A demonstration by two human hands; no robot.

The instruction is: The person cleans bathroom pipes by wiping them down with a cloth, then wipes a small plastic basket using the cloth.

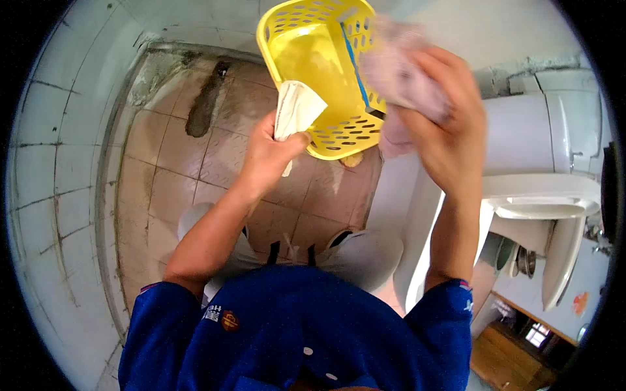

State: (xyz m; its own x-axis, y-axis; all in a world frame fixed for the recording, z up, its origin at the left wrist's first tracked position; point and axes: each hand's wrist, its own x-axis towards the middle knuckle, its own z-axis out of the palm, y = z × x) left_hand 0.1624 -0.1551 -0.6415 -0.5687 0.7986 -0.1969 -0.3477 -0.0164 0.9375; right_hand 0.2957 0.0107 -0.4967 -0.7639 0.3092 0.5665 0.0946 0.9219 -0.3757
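A yellow plastic basket [306,58] with slotted sides is held up in front of me, its open top facing me. My left hand [270,153] grips its near left rim with a whitish cloth [297,107] folded over the edge. My right hand [456,117] has its fingers closed round a pale pink cloth [407,75] at the basket's right side; the cloth is smeared by motion. Inside the basket, along the right wall, runs a thin blue strip [355,65] with a dark end.
Below me is a stained tiled floor [222,153] with a dark patch [207,107] near the wall. White tiled wall [59,150] rises on the left. A white toilet [541,195] stands at the right, with pots [521,260] beyond it.
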